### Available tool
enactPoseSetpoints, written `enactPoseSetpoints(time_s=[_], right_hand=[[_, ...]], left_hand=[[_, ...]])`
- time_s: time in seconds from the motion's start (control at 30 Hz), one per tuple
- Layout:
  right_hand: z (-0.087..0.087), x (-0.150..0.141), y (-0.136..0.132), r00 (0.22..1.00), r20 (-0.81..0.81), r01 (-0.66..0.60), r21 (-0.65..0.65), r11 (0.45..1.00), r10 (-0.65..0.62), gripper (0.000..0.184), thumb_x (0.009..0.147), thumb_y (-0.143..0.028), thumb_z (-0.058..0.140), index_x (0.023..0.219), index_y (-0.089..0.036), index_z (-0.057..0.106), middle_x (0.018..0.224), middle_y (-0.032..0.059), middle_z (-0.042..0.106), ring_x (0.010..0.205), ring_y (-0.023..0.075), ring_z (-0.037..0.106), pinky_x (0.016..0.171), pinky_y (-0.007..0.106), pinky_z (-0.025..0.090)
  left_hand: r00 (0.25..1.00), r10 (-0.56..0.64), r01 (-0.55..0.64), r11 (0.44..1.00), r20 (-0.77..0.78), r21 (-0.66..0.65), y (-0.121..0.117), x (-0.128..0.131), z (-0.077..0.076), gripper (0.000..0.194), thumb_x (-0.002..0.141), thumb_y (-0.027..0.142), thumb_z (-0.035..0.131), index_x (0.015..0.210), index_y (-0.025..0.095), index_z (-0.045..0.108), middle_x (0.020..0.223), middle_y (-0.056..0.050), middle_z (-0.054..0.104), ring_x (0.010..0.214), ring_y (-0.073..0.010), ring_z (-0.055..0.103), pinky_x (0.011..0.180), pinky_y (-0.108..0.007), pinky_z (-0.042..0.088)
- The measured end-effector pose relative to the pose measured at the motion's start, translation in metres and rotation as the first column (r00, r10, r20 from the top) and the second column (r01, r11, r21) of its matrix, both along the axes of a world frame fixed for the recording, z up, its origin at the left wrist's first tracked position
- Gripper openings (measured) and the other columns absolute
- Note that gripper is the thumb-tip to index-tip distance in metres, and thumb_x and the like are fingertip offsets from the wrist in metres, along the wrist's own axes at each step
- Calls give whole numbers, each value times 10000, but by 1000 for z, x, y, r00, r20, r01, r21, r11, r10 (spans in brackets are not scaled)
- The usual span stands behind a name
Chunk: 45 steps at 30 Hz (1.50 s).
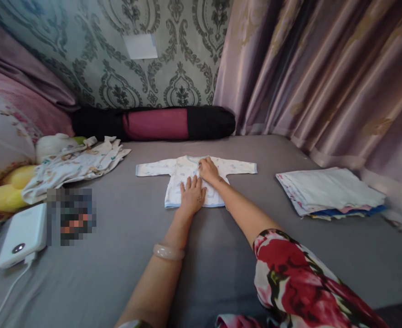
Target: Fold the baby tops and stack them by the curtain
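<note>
A small white baby shirt [177,184] with blue trim and a faint print lies spread on the grey bed sheet [126,255], both sleeves stretched out sideways. My left hand [192,195] rests flat on the lower front of the shirt, fingers spread. Just above it, my right hand [208,170] is curled at the front below the neckline, its fingertips pinched on the blue-edged opening. The exact bit of cloth between those fingertips is too small to make out.
On the right lies a stack of folded cloths [334,189]. Loose printed baby clothes [81,166] lie at left beside a yellow plush toy [6,193]. A white power bank [25,234] with a cable sits nearer. A black and maroon roll [156,124] lines the wall.
</note>
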State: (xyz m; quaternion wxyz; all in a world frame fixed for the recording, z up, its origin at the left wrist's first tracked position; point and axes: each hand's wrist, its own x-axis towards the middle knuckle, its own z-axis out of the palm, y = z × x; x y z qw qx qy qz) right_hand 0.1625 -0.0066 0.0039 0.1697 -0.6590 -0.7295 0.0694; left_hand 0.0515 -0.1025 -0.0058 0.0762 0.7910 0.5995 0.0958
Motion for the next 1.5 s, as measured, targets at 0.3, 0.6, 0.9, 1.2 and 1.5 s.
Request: enactPoseSetpoints(time_s=[0.3, 0.6, 0.9, 1.2, 1.5], right_hand=[[4, 40, -22, 999, -44, -30, -8, 1000, 30, 462, 973, -220, 370, 1423, -146, 439, 1498, 115, 426, 1398, 199, 335, 1162, 402, 224], [-11, 43, -26, 994, 99, 58, -141, 988, -44, 629, 1011, -463, 234, 1524, -102, 289, 1611, 116, 201, 1483, 294, 137, 1177, 533, 104], [3, 62, -20, 968, -245, 15, -174, 985, -58, 505, 1015, -362, 275, 1469, -183, 406, 1560, 75, 351, 1450, 195, 274, 1187, 401, 170], [7, 134, -21, 738, -297, 653, 88, 752, -606, 378, 912, -141, 402, 1247, -112, 576, 1266, 174, 591, 1218, 281, 508, 1013, 431, 365], [5, 145, -29, 589, -164, 801, -7, 598, -791, 361, 865, -147, 497, 1212, -68, 561, 1242, 231, 574, 1198, 334, 489, 953, 462, 376]], left_hand=[[1000, 5, -5, 1000, -19, 5, -1, 0, 0, 605, 993, 492, 229, 1495, 182, 363, 1574, -124, 316, 1463, -329, 239, 1161, -582, 206], [997, -4, 1, 999, -73, -43, -2, 1, 2, 595, 980, 518, 257, 1500, 247, 358, 1597, -102, 269, 1471, -336, 213, 1153, -593, 202], [983, -55, 44, 997, -177, -64, 11, 5, 33, 485, 950, 527, 368, 1304, 269, 575, 1396, -123, 514, 1280, -347, 445, 1058, -572, 309], [949, -176, 182, 983, -263, -5, 48, 24, 50, 370, 958, 358, 399, 966, 153, 707, 1155, -159, 644, 1139, -302, 538, 978, -455, 342], [956, -197, 201, 980, -218, -4, 79, 48, 49, 277, 948, 309, 428, 1028, 167, 652, 1120, -133, 680, 1095, -288, 600, 940, -443, 379]])
